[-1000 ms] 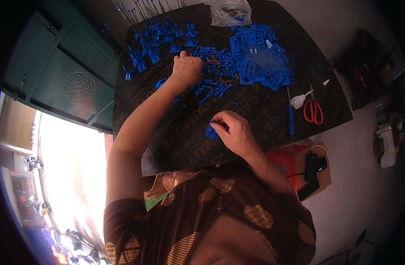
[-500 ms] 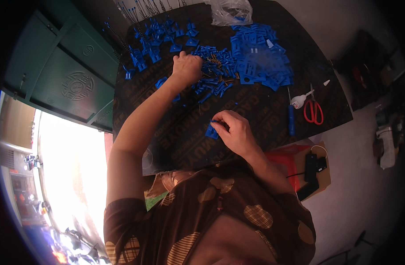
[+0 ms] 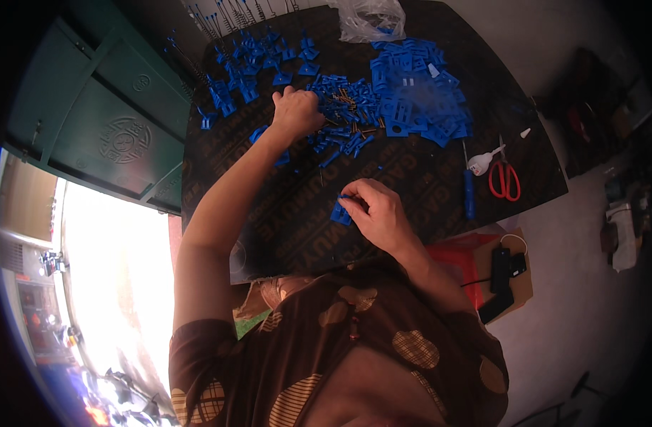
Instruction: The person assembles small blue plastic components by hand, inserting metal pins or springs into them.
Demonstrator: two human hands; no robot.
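Observation:
At the left edge of a heap of small blue plastic pieces (image 3: 347, 99), my left hand (image 3: 297, 114) reaches far out with its fingers curled down. Its fingertips are hidden, so what it holds cannot be made out. Brass-coloured screws or pins (image 3: 351, 99) lie mixed into that heap. Nearer to me, my right hand (image 3: 375, 213) is closed on a small blue plastic part (image 3: 340, 212), pinched between thumb and fingers just above the dark table (image 3: 283, 228).
Blue stands with springs (image 3: 244, 60) crowd the far left. Flat blue plates (image 3: 422, 92) are piled at the far right beside a clear plastic bag (image 3: 372, 20). Rightward lie a blue-handled screwdriver (image 3: 469, 196), a white bottle (image 3: 482, 162) and red scissors (image 3: 505, 179). A green metal door (image 3: 116, 121) borders the left.
My left hand has shifted slightly to the left at the edge of the small pieces. My right hand keeps the blue part in the same place.

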